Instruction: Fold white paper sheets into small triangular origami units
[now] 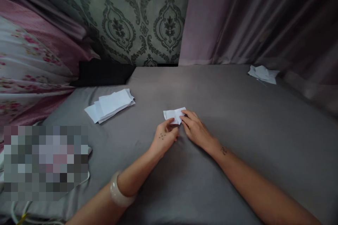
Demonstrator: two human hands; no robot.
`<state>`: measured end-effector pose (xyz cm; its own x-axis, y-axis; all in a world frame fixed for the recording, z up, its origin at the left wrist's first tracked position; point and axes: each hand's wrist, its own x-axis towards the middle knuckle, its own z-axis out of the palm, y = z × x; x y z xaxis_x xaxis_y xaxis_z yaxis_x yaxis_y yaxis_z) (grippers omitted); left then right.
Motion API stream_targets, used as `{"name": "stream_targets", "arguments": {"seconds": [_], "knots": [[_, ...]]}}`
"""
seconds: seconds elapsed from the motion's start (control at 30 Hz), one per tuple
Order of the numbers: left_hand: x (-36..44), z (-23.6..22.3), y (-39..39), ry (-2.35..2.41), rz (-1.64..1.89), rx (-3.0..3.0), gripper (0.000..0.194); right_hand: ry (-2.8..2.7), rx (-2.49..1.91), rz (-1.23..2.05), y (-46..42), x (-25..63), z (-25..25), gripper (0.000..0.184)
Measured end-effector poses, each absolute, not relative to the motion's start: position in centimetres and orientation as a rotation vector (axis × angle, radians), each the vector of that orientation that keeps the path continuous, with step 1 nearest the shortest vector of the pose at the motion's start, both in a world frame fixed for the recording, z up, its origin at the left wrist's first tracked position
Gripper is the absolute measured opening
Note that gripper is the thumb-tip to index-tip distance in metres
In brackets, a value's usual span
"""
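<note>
A small folded white paper point(173, 114) lies on the grey sheet point(237, 119) in the middle of the view. My left hand point(165, 137) pinches its near edge with thumb and fingers closed; a pale bangle sits on that wrist. My right hand point(194, 129) presses its fingertips down on the paper's right end, fingers bent together.
A loose stack of white papers point(111, 105) lies to the left. Crumpled white paper point(263, 74) sits at the far right by the mauve curtain point(250, 17). Patterned wallpaper point(137, 21) and floral fabric point(29, 63) bound the back and left. A blurred patch covers the lower left.
</note>
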<state>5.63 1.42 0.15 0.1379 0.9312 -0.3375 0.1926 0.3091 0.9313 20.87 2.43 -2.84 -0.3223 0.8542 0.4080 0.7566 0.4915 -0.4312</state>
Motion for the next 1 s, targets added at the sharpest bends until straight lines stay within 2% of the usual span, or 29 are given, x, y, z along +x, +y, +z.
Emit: {"name": "stream_targets", "arguments": {"seconds": [0.13,0.3,0.57,0.8,1.0], "knots": [[6.6,-0.7,0.5,1.257,0.682,1.293,0.067,-2.188,-1.301,0.238,3.1,21.9,-2.5,0.032],[5.4,-1.0,0.5,1.399,0.611,1.932,0.042,-2.285,-1.28,0.232,2.2,21.8,-1.8,0.037],[3.2,-0.7,2.5,1.418,0.594,2.562,0.034,-2.344,-1.229,0.222,1.8,22.9,-2.7,0.038],[2.9,-1.1,4.6,1.215,0.539,2.514,0.025,-2.363,-1.128,0.27,1.8,23.6,-1.7,0.033],[3.6,-0.8,6.0,1.269,0.53,2.373,0.022,-2.366,-1.109,0.328,2.1,24.1,-1.7,0.036]]}}
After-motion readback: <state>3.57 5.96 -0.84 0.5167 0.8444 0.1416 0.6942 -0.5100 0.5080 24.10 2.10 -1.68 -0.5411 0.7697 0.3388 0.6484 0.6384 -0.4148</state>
